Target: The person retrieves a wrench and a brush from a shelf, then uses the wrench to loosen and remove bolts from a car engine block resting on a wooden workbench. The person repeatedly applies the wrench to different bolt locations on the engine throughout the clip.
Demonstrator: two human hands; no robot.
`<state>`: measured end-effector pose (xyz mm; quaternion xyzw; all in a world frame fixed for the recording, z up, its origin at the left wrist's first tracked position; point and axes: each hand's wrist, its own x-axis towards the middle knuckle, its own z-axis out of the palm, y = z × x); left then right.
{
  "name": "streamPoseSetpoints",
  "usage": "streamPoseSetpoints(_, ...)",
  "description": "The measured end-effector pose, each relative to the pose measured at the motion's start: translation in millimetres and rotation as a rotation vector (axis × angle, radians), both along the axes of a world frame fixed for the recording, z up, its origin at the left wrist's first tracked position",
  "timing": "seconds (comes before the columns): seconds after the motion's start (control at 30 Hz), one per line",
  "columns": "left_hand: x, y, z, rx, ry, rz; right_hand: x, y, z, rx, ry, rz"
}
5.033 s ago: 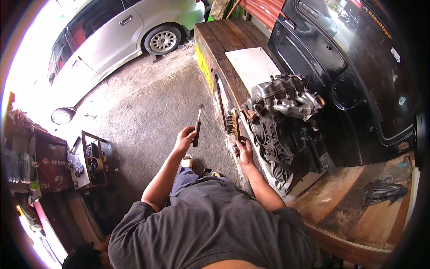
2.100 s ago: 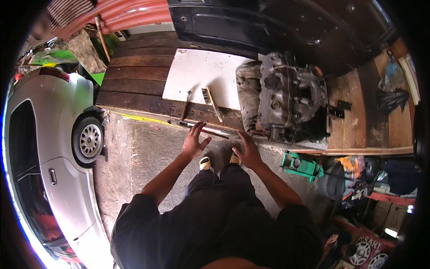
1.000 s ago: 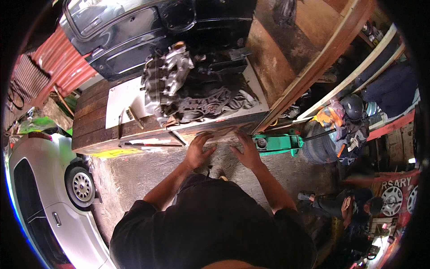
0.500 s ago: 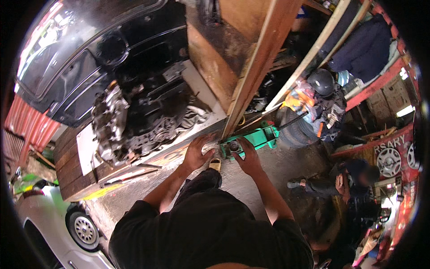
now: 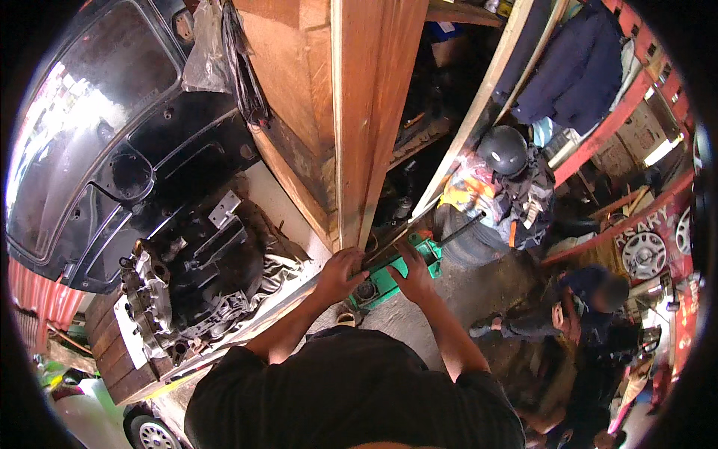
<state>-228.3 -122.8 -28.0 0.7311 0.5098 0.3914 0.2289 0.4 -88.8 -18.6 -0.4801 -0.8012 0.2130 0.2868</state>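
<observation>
My left hand (image 5: pixel 339 278) reaches forward beside the bench's front edge, near the foot of the wooden post. Its thumb stands apart from the fingers, and nothing shows in it. My right hand (image 5: pixel 413 277), thumb spread away from the fingers, is over a green floor jack (image 5: pixel 383 283) and covers part of it. Whether it touches the jack I cannot tell. The jack's round saddle lies between my two hands.
On the wooden bench (image 5: pixel 112 352) at left lie greasy metal engine parts (image 5: pixel 153 299). A tall wooden post (image 5: pixel 366 112) rises ahead. Tyres (image 5: pixel 471 239) stand right of the jack, below a black helmet (image 5: pixel 503 150). A co-worker (image 5: pixel 583 299) sits at right; a car wheel (image 5: pixel 153 434) shows lower left.
My view has shifted, so the bench sits lower and farther left. My hands have moved slightly up and forward; the right now covers more of the jack's middle. Both stay spread.
</observation>
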Motion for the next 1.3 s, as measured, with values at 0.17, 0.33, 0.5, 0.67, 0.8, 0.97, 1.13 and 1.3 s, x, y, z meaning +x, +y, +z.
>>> streamPoseSetpoints(0.17,9,24,-8,-0.06,0.042,0.073,11,45,-21,-0.013,0.015,0.083)
streamPoseSetpoints(0.33,34,39,0,-0.015,0.077,0.239,22,102,-18,-0.02,0.047,0.221)
streamPoseSetpoints(0.5,84,54,-10,0.037,-0.032,0.468,57,161,-15,0.022,0.053,0.455)
streamPoseSetpoints(0.67,137,74,-12,-0.013,0.018,0.683,99,211,-5,0.015,0.023,0.571)
streamPoseSetpoints(0.8,166,84,-6,-0.01,0.043,0.789,123,237,-11,0.016,0.108,0.665)
streamPoseSetpoints(0.97,195,91,2,0.039,0.02,0.886,141,254,-11,0.0,0.162,0.743)
streamPoseSetpoints(1.13,209,89,2,0.022,0.064,0.935,147,259,-15,0.067,0.14,0.79)
streamPoseSetpoints(1.3,205,92,8,0.013,0.121,0.91,143,261,-9,0.055,0.217,0.796)
